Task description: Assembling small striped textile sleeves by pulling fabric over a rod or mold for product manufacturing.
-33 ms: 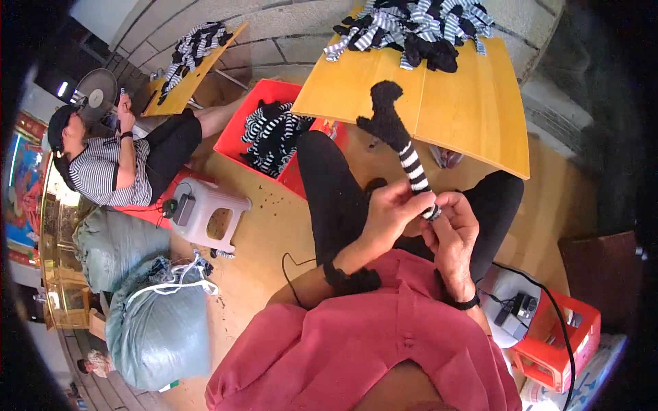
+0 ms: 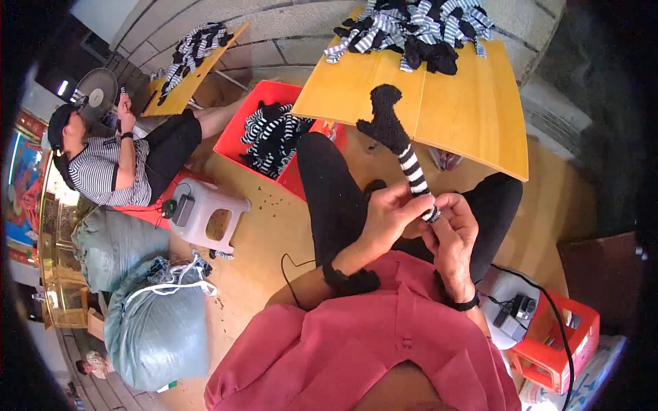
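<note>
A knitted glove stands up and away from me between my hands, tilted left. Its far part is black, with a thumb-like stub on one side. Below that comes a narrow tube with black and white stripes. My left hand pinches the striped tube near its lower end, thumb on top. At the very end of the tube, the fingers of my right hand are pressed together on the edge. The fingertips of both hands meet there, so the tube's opening is partly hidden.
Ahead, a wooden table bears a heap of similar striped pieces. A red bin with more stands left of my knees. A person sits at far left, near a pale stool and stuffed sacks. A red stool is at right.
</note>
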{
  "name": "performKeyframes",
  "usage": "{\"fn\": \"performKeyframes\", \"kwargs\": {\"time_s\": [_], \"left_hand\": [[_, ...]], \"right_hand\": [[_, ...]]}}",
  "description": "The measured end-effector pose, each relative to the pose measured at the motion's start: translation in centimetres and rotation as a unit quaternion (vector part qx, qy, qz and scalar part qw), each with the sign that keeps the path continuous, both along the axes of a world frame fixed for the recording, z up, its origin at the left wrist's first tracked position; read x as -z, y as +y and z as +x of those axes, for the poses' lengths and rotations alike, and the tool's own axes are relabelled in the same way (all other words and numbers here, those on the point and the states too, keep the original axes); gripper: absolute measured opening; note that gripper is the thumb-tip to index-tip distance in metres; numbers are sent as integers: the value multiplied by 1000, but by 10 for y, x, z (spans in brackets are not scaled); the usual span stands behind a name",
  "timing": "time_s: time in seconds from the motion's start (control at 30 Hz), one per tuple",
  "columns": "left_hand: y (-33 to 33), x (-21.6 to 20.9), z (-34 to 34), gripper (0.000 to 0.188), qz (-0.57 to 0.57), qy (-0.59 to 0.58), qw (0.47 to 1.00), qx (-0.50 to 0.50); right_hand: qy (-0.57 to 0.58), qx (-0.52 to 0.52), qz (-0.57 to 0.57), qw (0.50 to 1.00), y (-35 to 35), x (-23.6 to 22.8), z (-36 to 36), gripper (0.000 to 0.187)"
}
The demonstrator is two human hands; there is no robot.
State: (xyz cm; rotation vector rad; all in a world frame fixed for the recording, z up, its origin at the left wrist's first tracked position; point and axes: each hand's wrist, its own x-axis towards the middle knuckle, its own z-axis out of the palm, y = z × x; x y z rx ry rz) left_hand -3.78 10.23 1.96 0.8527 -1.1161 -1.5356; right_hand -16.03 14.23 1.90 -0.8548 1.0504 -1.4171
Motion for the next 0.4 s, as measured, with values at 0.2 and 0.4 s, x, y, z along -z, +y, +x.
{"fn": "performKeyframes", "kwargs": {"time_s": [0.2, 0.4], "left_hand": [[5, -1, 6, 19, -9, 43, 999, 4], [0, 2, 26, 25, 14, -77, 994, 82]], "right_hand": [[-33, 37, 8, 999, -2, -1, 6, 27], [-42, 33, 42, 998, 4, -3, 10, 20]]}}
